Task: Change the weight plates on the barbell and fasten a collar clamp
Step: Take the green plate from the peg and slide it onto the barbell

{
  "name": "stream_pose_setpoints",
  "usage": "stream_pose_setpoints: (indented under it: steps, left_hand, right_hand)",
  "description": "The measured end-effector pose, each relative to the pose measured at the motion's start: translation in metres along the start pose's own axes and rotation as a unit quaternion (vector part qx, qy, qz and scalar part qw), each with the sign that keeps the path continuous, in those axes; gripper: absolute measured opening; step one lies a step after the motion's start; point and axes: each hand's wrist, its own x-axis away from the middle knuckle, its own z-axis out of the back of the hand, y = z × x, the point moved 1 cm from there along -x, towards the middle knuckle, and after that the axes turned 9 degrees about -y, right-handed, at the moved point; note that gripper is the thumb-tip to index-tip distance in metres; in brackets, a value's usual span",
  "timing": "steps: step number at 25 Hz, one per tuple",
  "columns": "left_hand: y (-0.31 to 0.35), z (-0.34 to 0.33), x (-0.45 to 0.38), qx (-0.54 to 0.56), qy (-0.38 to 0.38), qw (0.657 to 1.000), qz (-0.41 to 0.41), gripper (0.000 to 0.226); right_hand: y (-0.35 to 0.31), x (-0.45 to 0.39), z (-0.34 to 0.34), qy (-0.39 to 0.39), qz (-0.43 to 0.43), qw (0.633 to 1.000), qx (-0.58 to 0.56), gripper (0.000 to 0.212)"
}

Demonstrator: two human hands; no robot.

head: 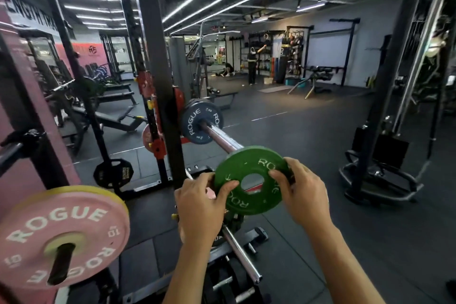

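Both hands are gripping a small green rubber-coated weight plate with white "ROGUE" lettering (pixel 249 179), held up in the air in front of the person. The left hand (pixel 199 205) is holding the plate's left edge, its thumb lying across the green face and its fingers curled behind the rim. The right hand (pixel 299 192) is clasping the right edge, with its thumb pressing on the face beside the centre hole and its fingers wrapped over the rim.

Just beyond the hands, the chrome sleeve of the barbell (pixel 219 137) is running away from the plate — its near end is hidden behind the green disc, so contact between the two cannot be determined. Further along that sleeve, a small blue "ROGUE" change plate (pixel 201 121) is sitting against a larger dark plate.

To the left of the left hand, a black steel rack upright (pixel 158 76) is standing. Low and further left, a pink "ROGUE" bumper plate with a yellow rim (pixel 61 237) is hanging on a storage peg.
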Motion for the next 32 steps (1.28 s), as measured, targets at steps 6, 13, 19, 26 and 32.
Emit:
stream_pose_setpoints:
  steps: [6, 13, 19, 26, 32]
  left_hand:
    - [0.006, -0.042, -0.025, -0.007, 0.007, 1.0, 0.02, 0.052]
    - [-0.019, -0.059, -0.051, -0.011, 0.015, 0.999, 0.049, 0.053]
    - [-0.032, -0.079, -0.069, -0.011, 0.011, 0.998, 0.061, 0.049]
    - [-0.044, -0.095, -0.072, -0.033, 0.021, 0.996, 0.074, 0.047]
    - [-0.049, -0.101, -0.082, -0.046, 0.042, 0.994, 0.085, 0.043]
  right_hand:
    - [0.044, -0.035, -0.016, -0.013, 0.014, 1.0, -0.02, 0.03]
    - [0.059, -0.065, -0.057, -0.042, 0.026, 0.997, -0.058, 0.032]
    - [0.072, -0.085, -0.081, -0.053, 0.01, 0.997, -0.056, 0.033]
    - [0.084, -0.098, -0.099, -0.077, 0.021, 0.995, -0.063, 0.03]
    - [0.087, -0.112, -0.12, -0.085, 0.034, 0.992, -0.085, 0.033]
